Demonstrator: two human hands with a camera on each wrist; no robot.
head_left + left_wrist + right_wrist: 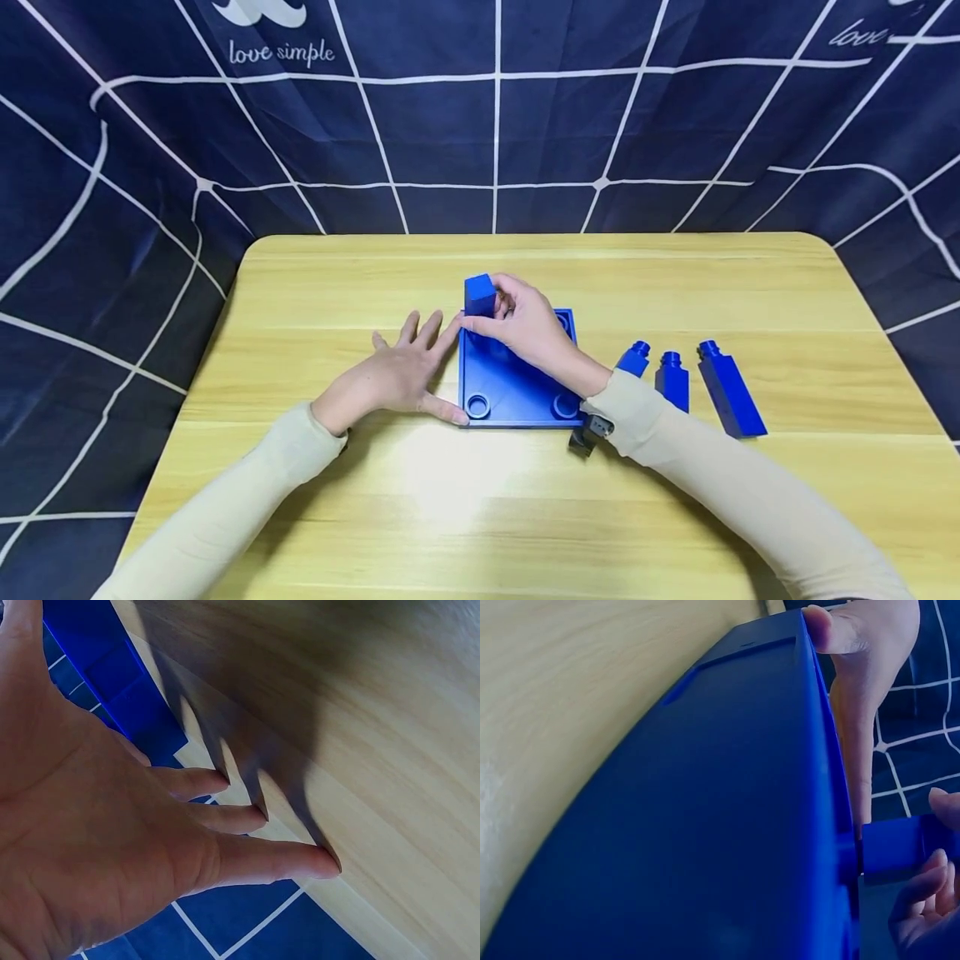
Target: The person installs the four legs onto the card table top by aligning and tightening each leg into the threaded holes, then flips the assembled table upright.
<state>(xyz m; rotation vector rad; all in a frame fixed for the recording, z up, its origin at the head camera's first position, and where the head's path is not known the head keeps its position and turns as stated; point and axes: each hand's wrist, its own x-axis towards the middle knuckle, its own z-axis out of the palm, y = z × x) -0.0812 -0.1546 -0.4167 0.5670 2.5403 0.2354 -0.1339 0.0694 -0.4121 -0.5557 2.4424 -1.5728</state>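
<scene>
A square blue panel [517,379] lies on the table with round sockets [477,406] at its corners. Over its far left corner my right hand [534,332] grips a square blue leg [480,293] between thumb and fingers, holding it upright. In the right wrist view the leg [892,844] meets the panel's face, its lower end right at the socket. My left hand [397,375] is spread along the panel's left side, thumb at the near corner and a fingertip at the far one. The left wrist view shows its other fingers [277,859] straight, tips at the tabletop.
Three more blue legs with ridged ends lie to the right: one [634,358] by the right sleeve, one [672,383] in the middle, one [731,392] farthest right. A dark blue gridded curtain [435,133] surrounds the wooden table [450,533].
</scene>
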